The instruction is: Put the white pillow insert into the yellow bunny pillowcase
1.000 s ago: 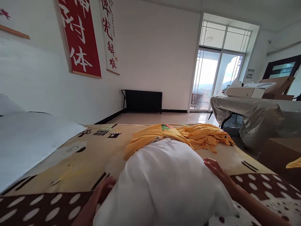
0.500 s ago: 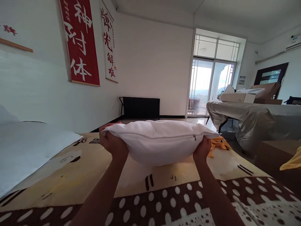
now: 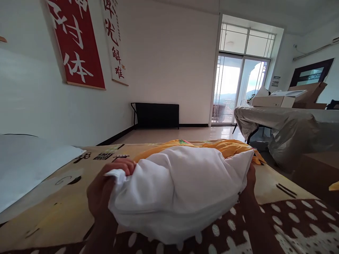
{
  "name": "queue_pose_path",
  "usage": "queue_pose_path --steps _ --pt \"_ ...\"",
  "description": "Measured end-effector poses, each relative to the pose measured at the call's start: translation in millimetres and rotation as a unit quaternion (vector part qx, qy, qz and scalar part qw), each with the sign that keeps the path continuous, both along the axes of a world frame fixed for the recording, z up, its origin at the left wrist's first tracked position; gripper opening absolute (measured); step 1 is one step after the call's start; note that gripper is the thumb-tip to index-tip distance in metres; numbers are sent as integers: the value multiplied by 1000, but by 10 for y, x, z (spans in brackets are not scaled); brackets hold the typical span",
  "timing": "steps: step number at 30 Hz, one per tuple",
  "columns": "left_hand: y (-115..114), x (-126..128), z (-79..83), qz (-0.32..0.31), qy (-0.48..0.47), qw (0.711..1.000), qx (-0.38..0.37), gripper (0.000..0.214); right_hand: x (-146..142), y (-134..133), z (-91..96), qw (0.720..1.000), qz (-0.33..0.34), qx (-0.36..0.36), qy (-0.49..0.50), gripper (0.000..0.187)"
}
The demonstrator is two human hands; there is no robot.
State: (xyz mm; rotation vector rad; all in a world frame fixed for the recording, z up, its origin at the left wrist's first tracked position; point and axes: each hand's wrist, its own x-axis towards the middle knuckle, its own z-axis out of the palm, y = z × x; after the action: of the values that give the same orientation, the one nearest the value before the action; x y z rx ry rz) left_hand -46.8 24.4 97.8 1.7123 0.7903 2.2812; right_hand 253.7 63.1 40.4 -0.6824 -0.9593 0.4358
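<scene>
A plump white cushion (image 3: 180,187) with a zipped seam along its near side is held between my two hands over the bed. My left hand (image 3: 104,187) is closed round its left corner, fingers wrapped over the fabric and a bit of cloth poking out. On the other side, my right hand (image 3: 250,181) grips the right end, its fingers mostly hidden behind the cushion. Crumpled orange-yellow cloth (image 3: 227,147) lies on the bed just beyond the cushion. Underneath is a cream and brown patterned blanket (image 3: 66,211) with white dots.
At the left lies another white pillow-like item (image 3: 37,162). A black folded panel (image 3: 157,115) stands by the far wall. To the right are a plastic-covered table (image 3: 288,120) bearing a white box (image 3: 272,101), and a brown carton (image 3: 315,173) beside the bed.
The cushion has come nearer and lower, tipping so its broad top face shows. Both hands moved with it, still gripping. More of the orange-yellow cloth behind is visible, and the view has tilted down.
</scene>
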Motion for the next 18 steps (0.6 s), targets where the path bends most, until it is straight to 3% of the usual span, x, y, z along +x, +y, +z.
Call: queue_pose_path --steps 4,7,11,14,18 --pt "-148 199 -47 -68 39 993 -87 18 -131 -136 -22 982 153 -41 -100 25" --pt "-142 311 -171 -123 105 970 -182 19 -340 -266 19 955 204 -84 -197 34" --pt "-70 495 -312 -152 231 945 -178 28 -574 -315 18 906 237 -67 -345 43" --pt "-75 621 -362 -122 235 948 -176 23 -649 -310 -15 881 243 -54 -403 42" --pt "-119 641 -432 -109 196 943 -246 28 -703 -348 -53 874 198 -46 -442 40"
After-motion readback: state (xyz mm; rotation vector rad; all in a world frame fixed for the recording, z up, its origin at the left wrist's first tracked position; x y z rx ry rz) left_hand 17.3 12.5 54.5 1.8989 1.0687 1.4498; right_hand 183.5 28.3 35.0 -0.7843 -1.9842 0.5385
